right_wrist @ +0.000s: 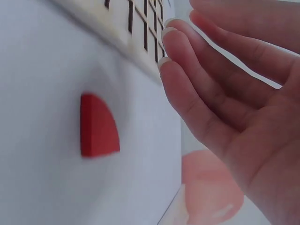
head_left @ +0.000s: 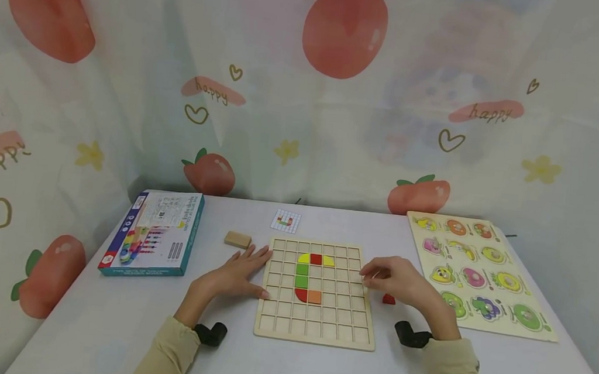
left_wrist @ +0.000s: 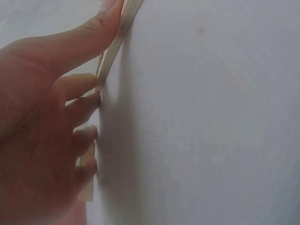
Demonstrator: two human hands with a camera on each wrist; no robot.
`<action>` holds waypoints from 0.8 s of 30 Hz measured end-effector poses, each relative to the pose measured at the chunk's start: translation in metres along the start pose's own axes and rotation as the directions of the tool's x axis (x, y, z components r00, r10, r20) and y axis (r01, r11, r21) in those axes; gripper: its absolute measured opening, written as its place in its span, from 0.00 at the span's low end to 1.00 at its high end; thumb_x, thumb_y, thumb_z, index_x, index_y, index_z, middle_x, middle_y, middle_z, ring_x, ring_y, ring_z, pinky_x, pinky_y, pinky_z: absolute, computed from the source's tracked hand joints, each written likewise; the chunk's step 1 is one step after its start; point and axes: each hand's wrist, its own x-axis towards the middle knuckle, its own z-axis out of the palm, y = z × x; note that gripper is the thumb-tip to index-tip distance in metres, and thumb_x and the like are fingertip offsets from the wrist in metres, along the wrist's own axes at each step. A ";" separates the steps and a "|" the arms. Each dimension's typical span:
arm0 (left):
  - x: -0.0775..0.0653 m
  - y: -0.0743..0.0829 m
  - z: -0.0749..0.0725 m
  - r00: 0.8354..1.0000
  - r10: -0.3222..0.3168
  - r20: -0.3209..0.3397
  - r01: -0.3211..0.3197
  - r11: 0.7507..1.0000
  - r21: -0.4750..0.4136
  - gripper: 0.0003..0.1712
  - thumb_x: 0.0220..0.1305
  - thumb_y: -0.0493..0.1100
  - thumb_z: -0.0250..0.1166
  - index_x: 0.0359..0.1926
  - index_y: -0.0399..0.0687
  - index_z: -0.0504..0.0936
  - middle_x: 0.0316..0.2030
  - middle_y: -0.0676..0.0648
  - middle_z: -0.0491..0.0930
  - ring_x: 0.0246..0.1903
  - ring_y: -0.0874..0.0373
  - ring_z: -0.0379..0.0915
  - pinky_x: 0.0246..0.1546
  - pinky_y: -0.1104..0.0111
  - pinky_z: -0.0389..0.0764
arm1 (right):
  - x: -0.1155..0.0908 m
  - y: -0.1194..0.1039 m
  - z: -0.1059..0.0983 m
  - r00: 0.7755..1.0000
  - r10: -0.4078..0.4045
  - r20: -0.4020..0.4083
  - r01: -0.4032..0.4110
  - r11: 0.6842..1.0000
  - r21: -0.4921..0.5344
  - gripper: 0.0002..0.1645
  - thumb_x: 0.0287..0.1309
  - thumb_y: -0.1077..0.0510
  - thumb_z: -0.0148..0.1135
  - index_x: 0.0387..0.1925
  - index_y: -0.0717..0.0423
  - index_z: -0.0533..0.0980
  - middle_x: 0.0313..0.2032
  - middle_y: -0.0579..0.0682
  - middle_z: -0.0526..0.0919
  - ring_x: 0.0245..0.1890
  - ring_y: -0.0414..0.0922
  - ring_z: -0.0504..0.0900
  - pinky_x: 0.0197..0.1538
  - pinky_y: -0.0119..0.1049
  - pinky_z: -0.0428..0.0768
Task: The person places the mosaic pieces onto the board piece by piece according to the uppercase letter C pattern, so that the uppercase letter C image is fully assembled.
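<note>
A wooden grid board (head_left: 278, 326) lies at the middle of the table. Set in its cells are a red square (head_left: 316, 259) between two yellow rounded pieces (head_left: 329, 261), green squares (head_left: 301, 275) below, then a red quarter-round (head_left: 300, 294) beside an orange square (head_left: 314, 297). Along the board's left edge, my left hand (head_left: 235, 276) rests with fingers spread and fingertips at the rim. My right hand (head_left: 395, 279) hovers at the right edge, fingers loosely bent; no piece shows in it. Below it, a loose red quarter-round piece (right_wrist: 99, 129) lies on the table.
Behind the board lies a small pattern card (head_left: 285, 221), with a wooden block (head_left: 238, 239) at the back left. A boxed toy set (head_left: 153, 234) occupies the table's left side. To the right is a fruit puzzle board (head_left: 461, 276). A printed curtain hangs behind.
</note>
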 end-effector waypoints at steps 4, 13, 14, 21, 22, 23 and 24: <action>-0.001 0.001 -0.001 1.000 0.014 0.001 -0.014 1.000 0.001 0.57 0.61 0.57 0.74 0.82 0.46 0.53 0.82 0.45 0.48 0.82 0.42 0.31 0.81 0.45 0.37 | -0.003 0.014 -0.007 1.000 0.029 0.009 -0.029 0.999 0.025 0.10 0.61 0.62 0.69 0.44 0.60 0.85 0.36 0.47 0.86 0.34 0.43 0.81 0.37 0.32 0.80; 0.000 -0.001 0.001 1.000 0.009 0.000 -0.009 1.000 0.015 0.58 0.61 0.59 0.74 0.82 0.48 0.53 0.82 0.47 0.48 0.83 0.44 0.31 0.81 0.46 0.37 | -0.017 0.043 -0.018 0.989 0.137 0.046 -0.140 0.988 0.071 0.12 0.60 0.62 0.70 0.46 0.61 0.85 0.39 0.49 0.87 0.40 0.45 0.81 0.43 0.33 0.81; 0.001 -0.002 0.001 1.000 0.008 0.000 -0.008 1.000 0.017 0.58 0.61 0.59 0.74 0.82 0.48 0.53 0.82 0.47 0.48 0.83 0.44 0.31 0.82 0.47 0.37 | -0.018 0.046 -0.019 0.989 0.136 0.057 -0.140 0.987 0.079 0.12 0.60 0.62 0.71 0.46 0.62 0.84 0.39 0.50 0.87 0.40 0.45 0.81 0.43 0.33 0.81; 0.000 -0.001 0.000 1.000 -0.001 0.003 0.001 1.000 0.012 0.58 0.60 0.59 0.74 0.82 0.49 0.53 0.82 0.48 0.47 0.83 0.45 0.30 0.82 0.47 0.37 | -0.020 0.051 -0.019 0.982 0.159 0.100 -0.168 0.982 0.087 0.15 0.54 0.60 0.76 0.43 0.60 0.84 0.34 0.50 0.84 0.36 0.46 0.78 0.40 0.34 0.77; -0.001 -0.001 0.000 1.000 0.001 0.000 -0.001 1.000 0.009 0.58 0.60 0.59 0.74 0.82 0.48 0.53 0.82 0.47 0.48 0.83 0.44 0.31 0.81 0.46 0.38 | -0.019 0.049 -0.017 0.981 0.168 0.096 -0.175 0.982 0.075 0.14 0.54 0.60 0.77 0.42 0.59 0.84 0.33 0.49 0.83 0.36 0.46 0.77 0.39 0.35 0.77; -0.001 0.000 -0.001 1.000 0.000 0.000 0.000 1.000 0.007 0.58 0.60 0.59 0.74 0.82 0.48 0.53 0.82 0.47 0.48 0.83 0.44 0.31 0.81 0.46 0.37 | -0.019 0.047 -0.016 0.980 0.177 0.092 -0.183 0.981 0.060 0.13 0.53 0.60 0.77 0.41 0.58 0.84 0.33 0.49 0.82 0.36 0.46 0.76 0.39 0.36 0.76; -0.001 0.000 -0.001 1.000 0.002 -0.001 -0.002 1.000 0.005 0.58 0.60 0.59 0.74 0.82 0.48 0.54 0.82 0.47 0.48 0.82 0.44 0.31 0.81 0.46 0.38 | -0.018 0.045 -0.015 0.978 0.190 0.086 -0.195 0.980 0.046 0.12 0.52 0.60 0.77 0.39 0.57 0.84 0.32 0.49 0.81 0.35 0.46 0.75 0.39 0.36 0.75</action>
